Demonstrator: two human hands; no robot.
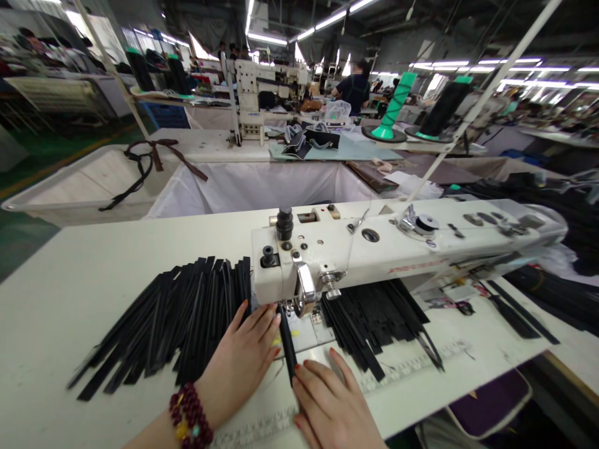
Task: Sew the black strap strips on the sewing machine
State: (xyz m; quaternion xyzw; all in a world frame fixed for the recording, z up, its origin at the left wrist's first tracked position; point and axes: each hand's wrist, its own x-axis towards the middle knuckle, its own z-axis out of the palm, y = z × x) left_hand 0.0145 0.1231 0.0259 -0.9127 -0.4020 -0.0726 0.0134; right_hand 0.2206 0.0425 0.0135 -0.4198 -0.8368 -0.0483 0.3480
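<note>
A narrow black strap (286, 340) lies on the sewing machine's bed, running toward the needle under the white machine head (355, 252). My left hand (246, 358), with a beaded bracelet on its wrist, lies flat with fingers stretched out, fingertips pressing the strap's left side. My right hand (330, 399) rests flat at the strap's near end, fingers extended. A fanned pile of black straps (173, 315) lies left of the machine head. Another pile of black straps (374, 321) lies to its right.
The white worktable (70, 299) carries a ruler strip (412, 368) along its front edge. Beyond stand a cloth bin (253, 181) with brown straps, another sewing machine (262, 93), thread cones (395, 103) and a person (355, 87) at the back.
</note>
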